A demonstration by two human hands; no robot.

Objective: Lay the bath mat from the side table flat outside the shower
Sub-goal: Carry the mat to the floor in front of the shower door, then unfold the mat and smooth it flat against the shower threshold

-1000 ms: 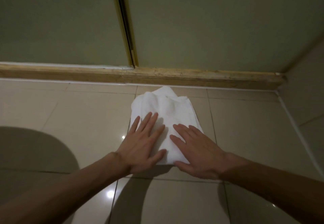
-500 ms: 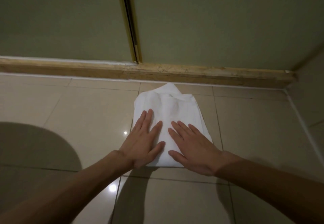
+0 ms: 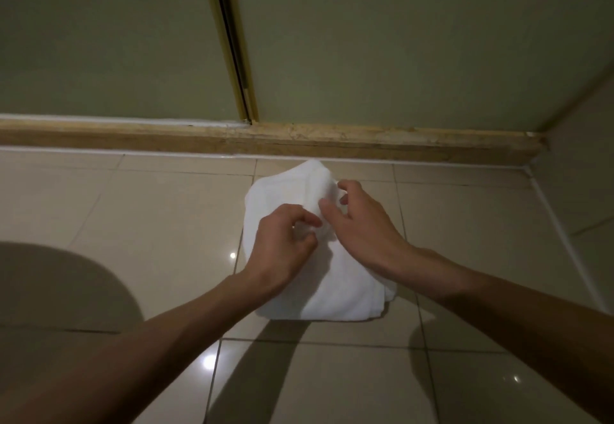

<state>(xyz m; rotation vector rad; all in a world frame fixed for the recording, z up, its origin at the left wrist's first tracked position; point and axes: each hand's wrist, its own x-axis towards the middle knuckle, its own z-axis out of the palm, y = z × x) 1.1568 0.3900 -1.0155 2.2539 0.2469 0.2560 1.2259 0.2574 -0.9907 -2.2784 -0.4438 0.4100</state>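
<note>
Both hands pinch a folded white bath mat (image 3: 332, 290) on the tiled floor (image 3: 149, 224).

The mat is a thick, soft, still-folded bundle at the centre of the frame. Its long axis runs from the lower centre up toward the wooden sill (image 3: 365, 139), and its rumpled far end nearly reaches the sill. The left hand (image 3: 279, 247) and right hand (image 3: 362, 224), fingers curled, each pinch a fold in its upper half.

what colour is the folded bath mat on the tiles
Plain white folded cloth bath mat, no pattern visible; head view.
</note>
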